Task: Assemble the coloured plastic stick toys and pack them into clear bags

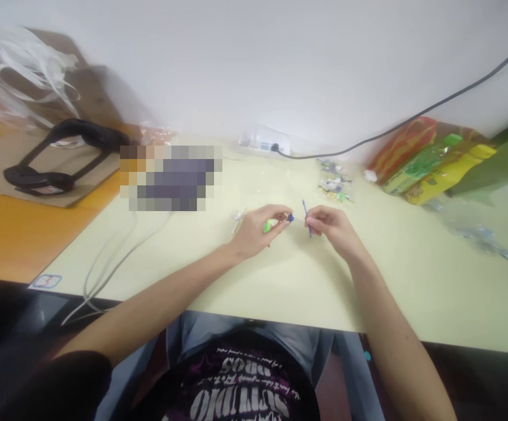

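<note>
Between thumb and fingertips, my left hand (258, 229) pinches a small dark blue piece (291, 217), too small to name more exactly. My right hand (329, 227) grips a thin blue stick (305, 209), held nearly upright, with its ends showing above and below the fingers. A short gap separates the blue piece from the stick. Partly hidden behind my left hand are a bright green piece (267, 225) and some white bits (237, 216) on the table.
Small parts in clear plastic (335, 182) lie toward the wall. A power strip (265, 143) has a dark cable (390, 131) plugged in. Snack packets and a green bottle (427, 161) stand right. Leftward are a pixelated dark object (175, 181), pale cables (117, 263) and a black strap frame (65, 155).
</note>
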`<state>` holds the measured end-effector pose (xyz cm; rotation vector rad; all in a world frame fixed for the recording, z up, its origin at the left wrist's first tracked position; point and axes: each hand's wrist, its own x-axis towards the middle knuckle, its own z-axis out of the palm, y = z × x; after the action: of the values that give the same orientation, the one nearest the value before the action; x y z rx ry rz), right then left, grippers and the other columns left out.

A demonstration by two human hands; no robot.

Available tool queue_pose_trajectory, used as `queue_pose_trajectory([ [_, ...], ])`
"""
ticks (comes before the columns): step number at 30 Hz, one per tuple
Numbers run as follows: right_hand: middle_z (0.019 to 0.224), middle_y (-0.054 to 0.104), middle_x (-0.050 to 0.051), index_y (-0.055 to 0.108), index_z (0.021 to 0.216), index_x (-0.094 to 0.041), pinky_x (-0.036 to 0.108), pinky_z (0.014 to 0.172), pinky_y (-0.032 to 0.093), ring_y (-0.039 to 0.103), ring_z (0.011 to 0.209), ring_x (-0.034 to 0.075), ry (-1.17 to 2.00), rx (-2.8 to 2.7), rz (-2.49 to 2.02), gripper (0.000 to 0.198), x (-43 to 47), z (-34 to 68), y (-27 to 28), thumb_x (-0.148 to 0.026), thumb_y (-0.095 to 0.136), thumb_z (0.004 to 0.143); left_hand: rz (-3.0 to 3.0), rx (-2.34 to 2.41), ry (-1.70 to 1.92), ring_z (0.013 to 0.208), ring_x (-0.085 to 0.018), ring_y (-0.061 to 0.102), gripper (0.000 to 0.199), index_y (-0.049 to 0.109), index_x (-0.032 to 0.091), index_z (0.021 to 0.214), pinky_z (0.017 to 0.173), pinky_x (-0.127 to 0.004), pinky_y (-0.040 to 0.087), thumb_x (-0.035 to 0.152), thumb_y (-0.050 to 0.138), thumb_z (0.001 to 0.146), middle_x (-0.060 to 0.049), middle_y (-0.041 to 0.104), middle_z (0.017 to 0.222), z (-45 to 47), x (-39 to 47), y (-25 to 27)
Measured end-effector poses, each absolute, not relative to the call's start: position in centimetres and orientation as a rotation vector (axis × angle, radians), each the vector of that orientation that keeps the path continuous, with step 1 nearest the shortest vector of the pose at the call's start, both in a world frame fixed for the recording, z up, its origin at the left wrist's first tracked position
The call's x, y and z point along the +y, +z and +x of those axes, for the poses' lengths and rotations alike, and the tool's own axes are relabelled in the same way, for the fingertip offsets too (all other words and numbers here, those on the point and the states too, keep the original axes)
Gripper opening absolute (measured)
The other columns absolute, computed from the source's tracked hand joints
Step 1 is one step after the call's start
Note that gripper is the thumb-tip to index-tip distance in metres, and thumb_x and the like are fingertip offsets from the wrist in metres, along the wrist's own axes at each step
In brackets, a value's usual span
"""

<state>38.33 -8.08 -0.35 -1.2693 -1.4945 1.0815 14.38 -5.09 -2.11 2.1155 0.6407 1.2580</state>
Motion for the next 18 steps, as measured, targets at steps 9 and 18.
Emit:
queue_pose_trajectory([
  [9,0.077,0.072,0.002,0.07,0.088,-0.022,0.031,0.06,0.051,0.063,0.06,0.015,1.37,-1.238,-0.892,0.034,-8.6,34.8,-1.1,-0.046,0.092,0.076,1.804,0.535,1.205,0.102,-0.019,0.075,0.023,0.074,0.016,0.114,0.095,-0.035,0.064,0.028,0.075,0.094,-0.011,0.076,0.113,14.6,-5.1,-2.3],
  [18,0.074,0.069,0.0,0.068,0.086,-0.021,0.028,0.054,0.053,0.065,0.056,0.014,1.406,-1.223,-0.915,0.035,-8.7,35.0,-1.2,-0.044,0.093,0.075,1.819,0.536,1.175,0.101,-0.02,0.075,0.021,0.077,0.018,0.11,0.094,-0.034,0.064,0.032,0.074,0.094,-0.01,0.077,0.111,14.5,-5.2,-1.9],
])
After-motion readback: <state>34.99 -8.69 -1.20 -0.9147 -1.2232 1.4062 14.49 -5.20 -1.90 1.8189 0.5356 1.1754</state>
